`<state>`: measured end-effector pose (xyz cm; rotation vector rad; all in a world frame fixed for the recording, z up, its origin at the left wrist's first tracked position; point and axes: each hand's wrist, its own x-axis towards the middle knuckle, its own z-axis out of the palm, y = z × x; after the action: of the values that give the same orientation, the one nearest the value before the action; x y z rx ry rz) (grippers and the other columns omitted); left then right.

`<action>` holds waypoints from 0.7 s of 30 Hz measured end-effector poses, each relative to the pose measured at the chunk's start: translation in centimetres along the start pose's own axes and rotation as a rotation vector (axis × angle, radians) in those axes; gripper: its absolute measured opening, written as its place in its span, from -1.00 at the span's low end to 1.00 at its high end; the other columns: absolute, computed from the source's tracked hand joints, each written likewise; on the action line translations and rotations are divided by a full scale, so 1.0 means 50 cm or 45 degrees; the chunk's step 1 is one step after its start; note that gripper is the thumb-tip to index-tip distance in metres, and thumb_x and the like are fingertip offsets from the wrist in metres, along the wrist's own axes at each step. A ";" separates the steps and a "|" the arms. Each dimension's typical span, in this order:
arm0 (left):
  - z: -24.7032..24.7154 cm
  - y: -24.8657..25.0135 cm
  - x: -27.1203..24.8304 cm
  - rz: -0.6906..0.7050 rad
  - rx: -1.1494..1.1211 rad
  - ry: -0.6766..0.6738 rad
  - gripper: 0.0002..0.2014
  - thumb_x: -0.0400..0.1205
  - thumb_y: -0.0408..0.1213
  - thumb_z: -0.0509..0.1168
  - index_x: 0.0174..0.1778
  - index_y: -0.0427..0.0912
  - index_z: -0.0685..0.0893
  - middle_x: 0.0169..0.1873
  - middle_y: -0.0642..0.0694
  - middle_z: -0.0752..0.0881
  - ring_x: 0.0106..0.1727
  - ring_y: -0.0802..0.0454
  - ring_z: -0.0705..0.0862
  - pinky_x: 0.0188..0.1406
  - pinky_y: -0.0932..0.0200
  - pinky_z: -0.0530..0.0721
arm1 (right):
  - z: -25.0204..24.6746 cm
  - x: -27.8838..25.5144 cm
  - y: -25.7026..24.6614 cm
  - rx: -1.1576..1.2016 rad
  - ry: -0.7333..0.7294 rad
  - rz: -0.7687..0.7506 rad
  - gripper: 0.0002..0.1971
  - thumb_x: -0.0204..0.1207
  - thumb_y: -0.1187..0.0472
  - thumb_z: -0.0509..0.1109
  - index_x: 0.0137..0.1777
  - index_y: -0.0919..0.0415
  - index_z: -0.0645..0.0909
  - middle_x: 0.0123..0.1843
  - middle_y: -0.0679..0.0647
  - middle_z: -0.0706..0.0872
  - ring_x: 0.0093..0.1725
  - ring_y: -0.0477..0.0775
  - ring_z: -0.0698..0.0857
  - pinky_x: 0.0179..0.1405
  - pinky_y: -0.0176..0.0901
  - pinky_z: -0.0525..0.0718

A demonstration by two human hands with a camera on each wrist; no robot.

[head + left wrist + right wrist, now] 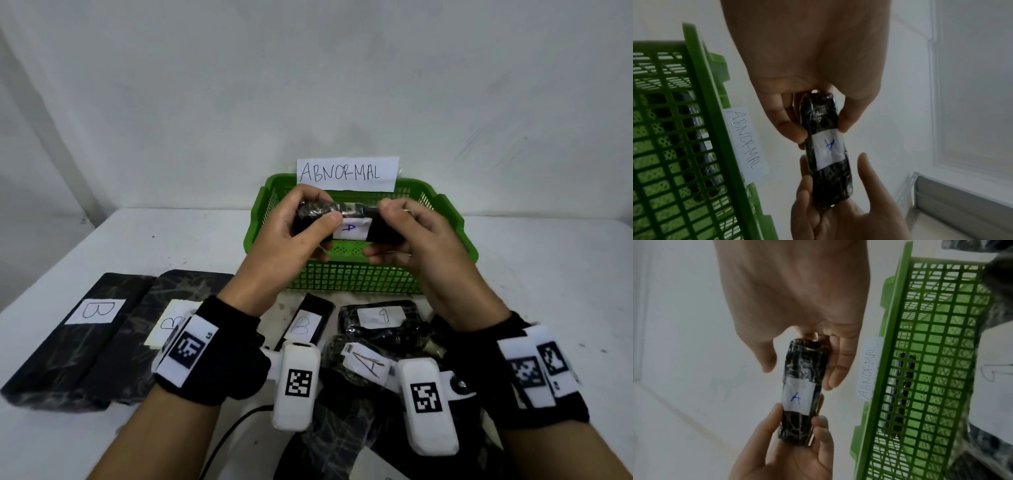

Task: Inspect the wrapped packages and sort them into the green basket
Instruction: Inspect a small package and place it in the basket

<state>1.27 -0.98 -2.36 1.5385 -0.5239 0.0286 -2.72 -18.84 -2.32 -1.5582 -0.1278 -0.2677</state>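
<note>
A small black plastic-wrapped package (351, 229) with a white label marked "A" is held level above the green basket (359, 277). My left hand (317, 216) grips its left end, fingers over the top and thumb on the near face. My right hand (388, 224) grips the right end the same way. In the left wrist view the left hand (819, 123) pinches one end of the package (828, 146) beside the basket (701, 100). From the right wrist, the right hand (803, 368) clasps the package (799, 395); a dark wrapped package (900, 394) lies inside the basket (894, 353).
A paper sign reading "ABNORMAL" (346, 173) stands on the basket's far rim. On the white table (548, 267) near me lie long black packages labelled "B" (92, 329) (305, 323), another marked "A" (366, 363) and more. A black cable (233, 435) runs off the front edge.
</note>
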 end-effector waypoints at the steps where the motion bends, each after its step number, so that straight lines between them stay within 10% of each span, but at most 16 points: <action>1: 0.000 -0.002 0.000 0.006 -0.010 -0.020 -0.91 0.69 -0.37 0.34 0.01 -0.09 0.60 -0.19 -0.02 0.66 -0.23 0.03 0.66 -0.21 0.14 0.75 | -0.003 0.001 -0.002 0.013 -0.010 0.039 -0.74 0.36 -0.13 0.49 -0.10 0.02 0.73 -0.16 -0.02 0.85 -0.24 0.10 0.82 -0.17 -0.09 0.80; 9: 0.002 -0.007 -0.002 0.037 -0.051 -0.068 -0.90 0.64 -0.34 0.38 0.01 -0.11 0.61 -0.12 0.01 0.69 -0.11 0.10 0.68 -0.05 0.14 0.73 | -0.024 0.002 -0.011 -0.044 -0.127 0.120 -0.74 0.36 0.01 0.55 0.00 0.11 0.80 -0.12 0.03 0.86 -0.25 0.08 0.83 -0.14 -0.12 0.83; 13: 0.011 -0.013 -0.001 0.076 0.017 -0.052 -0.84 0.66 -0.45 0.38 0.02 -0.11 0.58 -0.06 -0.08 0.66 -0.12 0.14 0.67 -0.09 0.21 0.72 | -0.013 0.004 -0.001 -0.082 0.041 0.010 -0.89 0.54 0.34 0.55 -0.11 0.10 0.80 -0.34 -0.03 0.83 -0.35 -0.05 0.78 -0.24 -0.22 0.81; 21: 0.025 -0.028 0.000 0.087 0.091 0.072 -0.75 0.64 -0.50 0.37 -0.03 -0.03 0.55 -0.14 -0.06 0.66 -0.26 0.19 0.61 -0.15 0.21 0.66 | 0.010 0.004 0.023 -0.191 0.239 -0.138 -0.85 0.49 0.34 0.62 -0.09 0.07 0.79 -0.25 -0.04 0.84 -0.28 -0.07 0.78 -0.17 -0.11 0.83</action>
<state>1.35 -2.26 -3.73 1.5839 -0.5351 0.1446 -2.21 -18.34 -3.38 -1.6686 -0.0456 -0.5167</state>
